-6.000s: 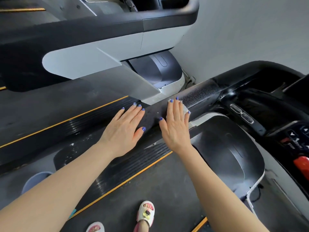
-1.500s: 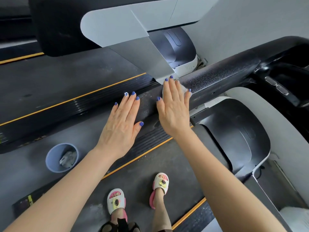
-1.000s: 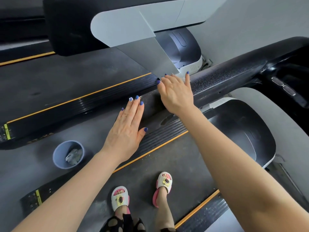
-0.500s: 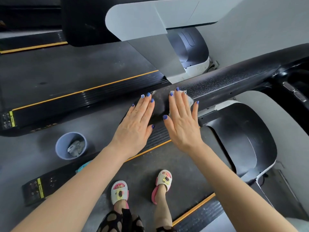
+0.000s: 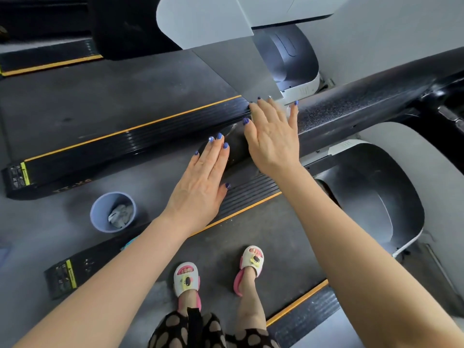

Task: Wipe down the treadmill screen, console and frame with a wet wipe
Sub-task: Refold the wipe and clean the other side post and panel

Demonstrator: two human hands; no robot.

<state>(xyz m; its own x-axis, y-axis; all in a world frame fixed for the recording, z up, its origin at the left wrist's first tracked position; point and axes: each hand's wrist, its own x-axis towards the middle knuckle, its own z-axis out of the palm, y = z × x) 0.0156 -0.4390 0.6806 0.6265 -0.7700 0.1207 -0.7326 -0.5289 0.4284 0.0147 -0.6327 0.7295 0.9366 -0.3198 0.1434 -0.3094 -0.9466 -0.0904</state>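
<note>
Both hands pressing flat on the black handrail [image 5: 364, 106] running lower-left to upper-right | right hand [image 5: 272, 139], fingers straight, covering a wet wipe [image 5: 288, 110] (barely showing) | left hand [image 5: 203, 187], fingers together | blue bin [image 5: 100, 214] sitting on the floor leftward.

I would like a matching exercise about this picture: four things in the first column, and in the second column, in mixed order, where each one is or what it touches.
Column one
1. left hand
2. right hand
3. blue bin
4. slippers

Column two
A. on the floor between the two treadmills, with crumpled wipes inside
B. flat on the end of the black handrail
C. on the treadmill belt, worn on the feet
D. pressed on the handrail with a bit of white wet wipe showing between its fingers

Pairs: 1-B, 2-D, 3-A, 4-C
</note>
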